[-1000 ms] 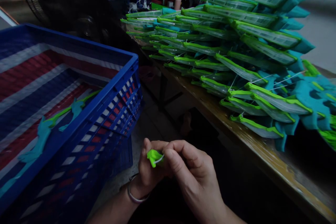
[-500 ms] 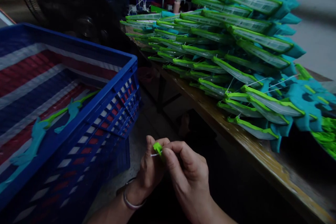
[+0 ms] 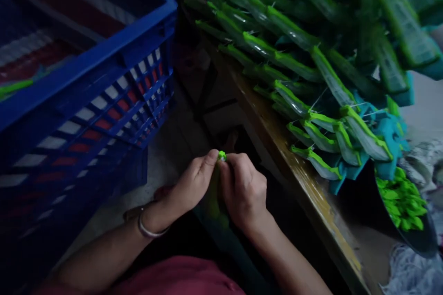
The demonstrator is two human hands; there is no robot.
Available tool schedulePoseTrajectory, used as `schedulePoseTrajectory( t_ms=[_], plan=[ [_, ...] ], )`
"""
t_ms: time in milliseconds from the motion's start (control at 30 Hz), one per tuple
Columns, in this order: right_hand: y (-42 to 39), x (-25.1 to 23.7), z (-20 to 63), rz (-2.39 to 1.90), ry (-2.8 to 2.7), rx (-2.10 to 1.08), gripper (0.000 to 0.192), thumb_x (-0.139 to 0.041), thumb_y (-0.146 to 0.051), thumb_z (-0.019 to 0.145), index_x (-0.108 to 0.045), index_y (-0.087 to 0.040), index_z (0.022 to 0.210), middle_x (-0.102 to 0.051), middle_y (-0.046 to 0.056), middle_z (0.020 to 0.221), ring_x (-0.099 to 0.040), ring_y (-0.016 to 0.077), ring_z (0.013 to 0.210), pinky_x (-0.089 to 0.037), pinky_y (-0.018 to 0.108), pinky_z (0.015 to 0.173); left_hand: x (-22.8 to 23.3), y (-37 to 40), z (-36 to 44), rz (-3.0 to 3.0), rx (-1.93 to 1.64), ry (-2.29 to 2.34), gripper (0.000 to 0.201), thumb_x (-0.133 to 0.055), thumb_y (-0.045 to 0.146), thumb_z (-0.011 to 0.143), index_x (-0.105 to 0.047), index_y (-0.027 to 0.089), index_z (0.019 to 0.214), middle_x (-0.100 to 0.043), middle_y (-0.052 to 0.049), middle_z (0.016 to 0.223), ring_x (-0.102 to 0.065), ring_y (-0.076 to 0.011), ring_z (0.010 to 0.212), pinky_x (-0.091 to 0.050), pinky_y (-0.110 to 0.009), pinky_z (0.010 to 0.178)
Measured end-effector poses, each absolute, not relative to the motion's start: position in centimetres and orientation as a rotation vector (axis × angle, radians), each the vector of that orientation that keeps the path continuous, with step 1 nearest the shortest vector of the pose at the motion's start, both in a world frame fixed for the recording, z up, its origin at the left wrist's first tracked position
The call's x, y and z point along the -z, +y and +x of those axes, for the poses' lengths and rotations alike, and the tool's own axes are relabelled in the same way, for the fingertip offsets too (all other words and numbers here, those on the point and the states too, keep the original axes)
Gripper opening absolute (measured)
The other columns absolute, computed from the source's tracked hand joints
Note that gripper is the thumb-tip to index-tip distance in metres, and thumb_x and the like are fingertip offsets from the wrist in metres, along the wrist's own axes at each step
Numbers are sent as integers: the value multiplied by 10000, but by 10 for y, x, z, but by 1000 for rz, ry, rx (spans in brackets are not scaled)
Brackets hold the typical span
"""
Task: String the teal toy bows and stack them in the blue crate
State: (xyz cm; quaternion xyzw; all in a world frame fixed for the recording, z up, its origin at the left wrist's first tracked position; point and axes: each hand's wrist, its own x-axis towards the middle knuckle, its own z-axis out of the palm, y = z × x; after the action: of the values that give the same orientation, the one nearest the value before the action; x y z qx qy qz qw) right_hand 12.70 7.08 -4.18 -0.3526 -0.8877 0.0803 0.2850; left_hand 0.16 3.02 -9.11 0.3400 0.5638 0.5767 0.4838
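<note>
Pinched between both hands' fingertips — left hand (image 3: 191,185), right hand (image 3: 242,189) (closed) — green piece (image 3: 222,155).

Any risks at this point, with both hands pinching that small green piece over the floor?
The green piece is tiny and held only between the left hand and right hand; a slip could drop it to the dark floor. The stacked green-and-teal parts overhang the table edge and might slide off.

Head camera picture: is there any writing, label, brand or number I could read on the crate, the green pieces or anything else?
None can be read. The blue crate, the stacked green and teal pieces on the wooden table and the small green piece pinched between the left hand and right hand show no legible text; the picture is dark and blurred.
</note>
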Motion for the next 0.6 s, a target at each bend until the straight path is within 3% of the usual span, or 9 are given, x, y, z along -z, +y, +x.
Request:
schedulePoseTrajectory(
  t_ms=[67,167,267,367,467,600],
  plan=[
    [81,45,130,-957,-2434,-188,178,-474,-194,1055,-578,-161,915,-601,27,780,-558,116,623,-411,234,564,90,38,3,878,-1334,1313,468,-439,494,1040,-639,175,763,-631,-7,681,-614,-173,702,-494,-241,614],
    [94,55,134,-983,-2488,-169,217,-470,-199,1047,-541,-183,843,-583,15,759,-534,110,610,-394,234,574,99,43,8,982,-1331,1256,453,-345,440,1070,-639,169,858,-645,-14,735,-609,-170,709,-491,-262,671],
    [102,71,136,-1000,-2487,-177,197,-465,-210,1043,-567,-179,878,-618,40,825,-571,127,669,-418,242,613,112,45,16,1056,-1402,1320,316,-412,355,1046,-631,156,1157,-717,-82,994,-664,-219,919,-527,-327,867],
    [106,82,139,-958,-2540,-142,211,-449,-200,1040,-597,-169,893,-658,82,893,-618,156,759,-458,262,680,124,46,20,1086,-1420,1301,456,-423,263,1018,-456,158,1460,-687,-132,1241,-661,-248,1092,-509,-386,1007],
    [106,69,141,-932,-2520,-58,259,-476,-231,1031,-612,-174,818,-661,75,826,-625,167,766,-467,273,700,134,45,18,1065,-1364,1209,446,-419,257,1016,-473,203,1456,-707,-68,1048,-688,-211,858,-538,-351,881],
    [99,23,141,-1184,-1991,-150,247,-602,-361,988,-683,-168,856,-638,34,766,-596,164,709,-455,269,662,129,36,3,982,-1296,1115,285,-423,294,1009,-588,233,1233,-634,11,859,-554,-115,500,-464,-262,579]
  ],
)
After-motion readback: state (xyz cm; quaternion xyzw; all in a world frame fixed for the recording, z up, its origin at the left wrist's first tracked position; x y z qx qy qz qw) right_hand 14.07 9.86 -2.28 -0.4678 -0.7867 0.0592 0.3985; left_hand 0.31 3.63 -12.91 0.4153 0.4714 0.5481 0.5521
